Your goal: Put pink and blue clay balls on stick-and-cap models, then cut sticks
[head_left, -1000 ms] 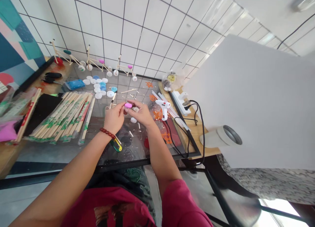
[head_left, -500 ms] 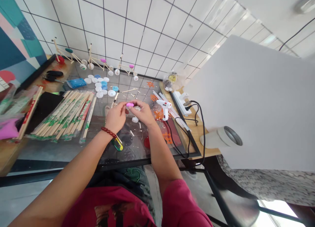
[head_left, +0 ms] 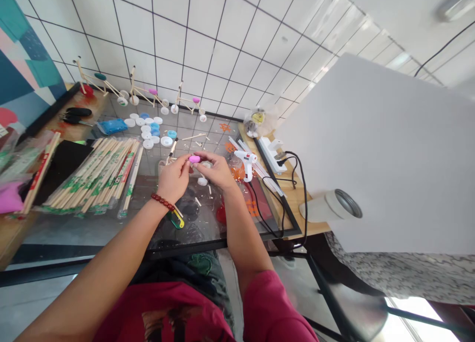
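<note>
Left hand [head_left: 172, 177] and right hand [head_left: 215, 171] hold pink oval piece [head_left: 194, 159].
Fingers [head_left: 184, 159] of both hands closed, clamped on it from opposite sides.

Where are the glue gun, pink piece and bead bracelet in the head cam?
glue gun [head_left: 245, 159], head view, point on the white body.
pink piece [head_left: 194, 159], head view, point on its top face.
bead bracelet [head_left: 163, 202], head view, point on the red beads.
</note>
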`<state>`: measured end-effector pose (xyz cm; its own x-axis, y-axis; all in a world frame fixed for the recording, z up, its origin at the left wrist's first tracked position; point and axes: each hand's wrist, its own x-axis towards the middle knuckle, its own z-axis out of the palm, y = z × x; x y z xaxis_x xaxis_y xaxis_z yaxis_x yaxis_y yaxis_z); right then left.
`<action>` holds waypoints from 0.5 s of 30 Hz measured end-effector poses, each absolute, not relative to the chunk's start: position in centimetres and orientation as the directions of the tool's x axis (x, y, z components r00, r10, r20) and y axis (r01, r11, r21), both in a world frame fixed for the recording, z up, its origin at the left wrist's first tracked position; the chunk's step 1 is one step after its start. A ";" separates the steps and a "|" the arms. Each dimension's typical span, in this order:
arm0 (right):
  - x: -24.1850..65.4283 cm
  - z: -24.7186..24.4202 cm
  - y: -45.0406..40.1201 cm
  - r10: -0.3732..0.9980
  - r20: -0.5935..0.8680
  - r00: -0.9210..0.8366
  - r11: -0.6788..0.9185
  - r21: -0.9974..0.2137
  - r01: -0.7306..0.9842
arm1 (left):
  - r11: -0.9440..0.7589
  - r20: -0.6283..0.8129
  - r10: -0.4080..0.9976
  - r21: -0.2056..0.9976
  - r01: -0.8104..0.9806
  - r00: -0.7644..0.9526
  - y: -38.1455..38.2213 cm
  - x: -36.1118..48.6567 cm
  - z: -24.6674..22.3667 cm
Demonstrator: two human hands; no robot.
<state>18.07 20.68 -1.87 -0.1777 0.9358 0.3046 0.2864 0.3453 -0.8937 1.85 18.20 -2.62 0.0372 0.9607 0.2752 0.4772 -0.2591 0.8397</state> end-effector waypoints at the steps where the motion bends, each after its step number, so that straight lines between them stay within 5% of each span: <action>1: 18.2 -1.9 20.8 0.934 0.308 -0.180 0.350 -0.892 0.286 | -0.258 0.276 0.961 0.844 0.470 0.032 18.2 1.9 -2.7; 15: 19.0 -1.8 20.7 0.959 0.224 -0.171 0.255 -0.949 0.186 | -0.239 0.265 0.964 0.881 0.409 -0.007 18.1 2.3 -3.3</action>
<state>18.96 20.70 -1.80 -0.1710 0.9594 0.2242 0.1863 0.2550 -0.9488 2.27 18.05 -3.32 -0.0070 0.9642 0.2651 0.4086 -0.2392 0.8808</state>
